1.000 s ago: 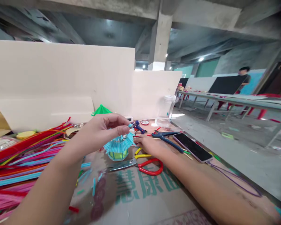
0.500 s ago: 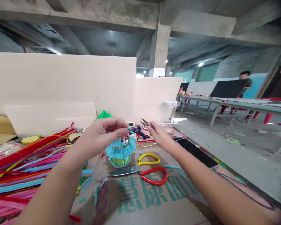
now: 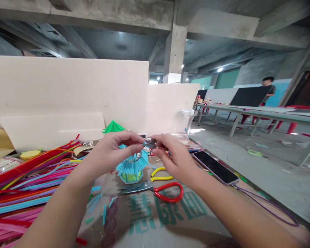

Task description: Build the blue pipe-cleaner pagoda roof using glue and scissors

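Note:
My left hand (image 3: 125,146) pinches a short light-blue pipe cleaner piece (image 3: 145,143) between thumb and fingertips. My right hand (image 3: 170,150) is closed on a small two-pointed metal tool (image 3: 152,142), its tips at the blue piece; whether they touch it I cannot tell. Fingers hide most of the tool. Below my left hand stands a small pavilion model (image 3: 131,165) with a fringed light-blue roof and a green base, its top partly hidden. Large scissors (image 3: 147,186) with red and yellow handles lie in front of it.
Many coloured pipe cleaners (image 3: 28,196) cover the left side. A green model roof (image 3: 113,126) sits behind my left hand. At right are a phone (image 3: 215,167) with a purple cord and a clear jar (image 3: 185,124). White boards (image 3: 67,86) stand behind; a person (image 3: 268,90) is far right.
My right hand has moved left with the metal tool, bringing its tips to the blue piece at my left fingertips. The left hand has hardly moved.

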`<action>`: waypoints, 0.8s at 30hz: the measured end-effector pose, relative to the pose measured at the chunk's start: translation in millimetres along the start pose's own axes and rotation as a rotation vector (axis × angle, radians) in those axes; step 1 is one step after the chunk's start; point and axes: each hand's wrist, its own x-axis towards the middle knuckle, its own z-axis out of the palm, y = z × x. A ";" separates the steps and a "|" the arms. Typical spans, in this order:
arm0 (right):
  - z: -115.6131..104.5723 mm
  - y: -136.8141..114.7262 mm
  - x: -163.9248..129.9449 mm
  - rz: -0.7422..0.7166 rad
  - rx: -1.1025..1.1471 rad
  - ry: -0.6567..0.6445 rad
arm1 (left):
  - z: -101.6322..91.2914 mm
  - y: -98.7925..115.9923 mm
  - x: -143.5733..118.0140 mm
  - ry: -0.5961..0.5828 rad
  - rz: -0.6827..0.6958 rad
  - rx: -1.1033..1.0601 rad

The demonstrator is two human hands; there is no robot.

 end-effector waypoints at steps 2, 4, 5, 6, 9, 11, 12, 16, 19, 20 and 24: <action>-0.2 -0.2 0.0 -0.005 0.003 -0.001 | 0.2 0.9 0.2 -0.001 0.018 0.006; -0.6 -1.4 0.0 -0.014 0.004 -0.003 | -0.1 1.3 0.4 0.004 0.039 0.011; -0.7 -2.1 0.0 -0.020 0.007 0.000 | -0.4 1.5 0.4 0.005 0.049 0.013; -0.7 -2.8 0.0 -0.025 0.011 0.006 | -0.6 1.7 0.3 0.007 0.059 0.015; -0.1 -4.3 -0.5 -0.030 0.020 0.010 | -0.7 2.6 -0.3 0.010 0.068 0.025; 0.2 -5.2 -0.9 -0.025 0.015 0.004 | -0.5 3.5 -0.7 0.005 0.067 0.039; 0.2 -5.7 -1.0 -0.025 0.013 0.003 | -0.4 3.9 -0.9 0.003 0.068 0.045; -0.4 -7.3 -0.6 -0.029 0.011 0.005 | 0.1 5.3 -1.3 0.004 0.073 0.046; -0.4 -7.9 -0.3 -0.026 0.010 0.004 | 0.4 6.6 -1.4 0.001 0.069 0.043; -0.3 -8.0 -0.4 -0.027 0.010 0.003 | 0.4 7.0 -1.5 0.001 0.067 0.042; 0.4 -8.4 -0.5 -0.029 -0.003 0.006 | 0.7 7.7 -1.1 -0.003 0.061 0.044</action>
